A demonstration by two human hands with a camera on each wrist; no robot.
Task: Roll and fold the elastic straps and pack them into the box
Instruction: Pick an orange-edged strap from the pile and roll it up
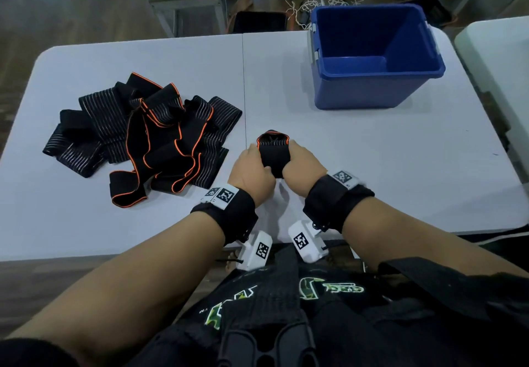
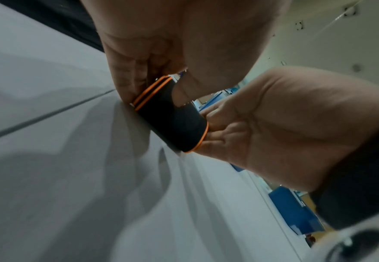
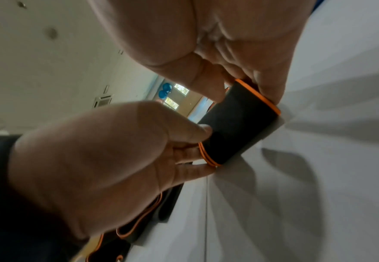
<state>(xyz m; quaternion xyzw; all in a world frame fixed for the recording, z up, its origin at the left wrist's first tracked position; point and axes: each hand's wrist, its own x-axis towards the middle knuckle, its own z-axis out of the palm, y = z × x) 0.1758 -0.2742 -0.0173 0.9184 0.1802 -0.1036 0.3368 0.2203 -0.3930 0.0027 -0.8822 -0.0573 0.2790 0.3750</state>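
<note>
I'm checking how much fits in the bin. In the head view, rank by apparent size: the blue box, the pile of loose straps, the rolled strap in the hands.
1. Pile of loose straps, though the farther blue box looks close, so unsure.
2. Blue box.
3. Rolled strap, clearly smallest.

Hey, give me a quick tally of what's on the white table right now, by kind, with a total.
Rolled elastic strap, held by the left hand and right hand: 1
Pile of loose elastic straps, too tangled to count singly: 1
Blue box: 1
Total: 3
</note>
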